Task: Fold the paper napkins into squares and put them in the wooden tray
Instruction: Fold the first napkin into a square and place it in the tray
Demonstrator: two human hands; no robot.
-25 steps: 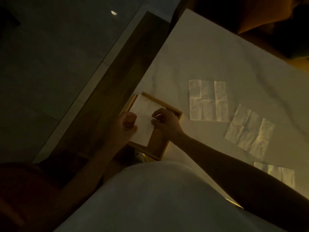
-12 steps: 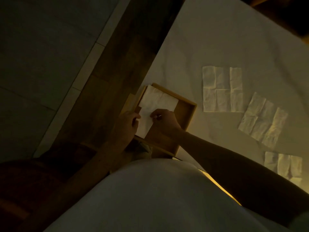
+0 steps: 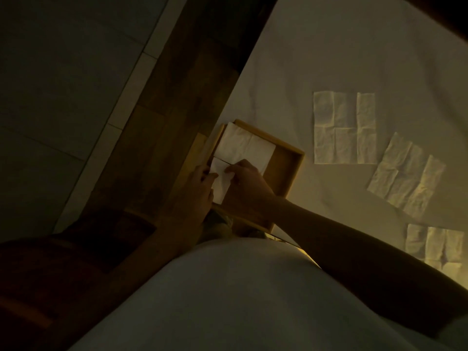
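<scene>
Two white napkins lie in the tray (image 3: 283, 173), both crowded against its 9 o'clock wall. We note the folded napkin (image 3: 244, 145) lying flat at the tray's 11 o'clock corner. The second napkin (image 3: 219, 184) sits directly at 6 o'clock of the first, edge to edge, and both hands are on it. The left hand (image 3: 198, 191) rests at the napkin's 9 o'clock side, over the tray wall, fingers curled with the tips on the paper. The right hand (image 3: 247, 182) comes in from 4 o'clock, fingers bent and bunched, tips pressing or pinching the napkin's upper edge; we cannot tell which in this dim light. The tray's 3 o'clock half is bare wood.

The tray stands on a pale cloth (image 3: 342, 59) at its 9 o'clock edge. Three unfolded napkins lie flat on the cloth, well apart from the tray at 3 to 4 o'clock: the far one (image 3: 344, 127), the middle one (image 3: 405, 176), the near one (image 3: 433, 247), partly behind the right forearm. Wooden flooring (image 3: 177, 97) runs beside the cloth.
</scene>
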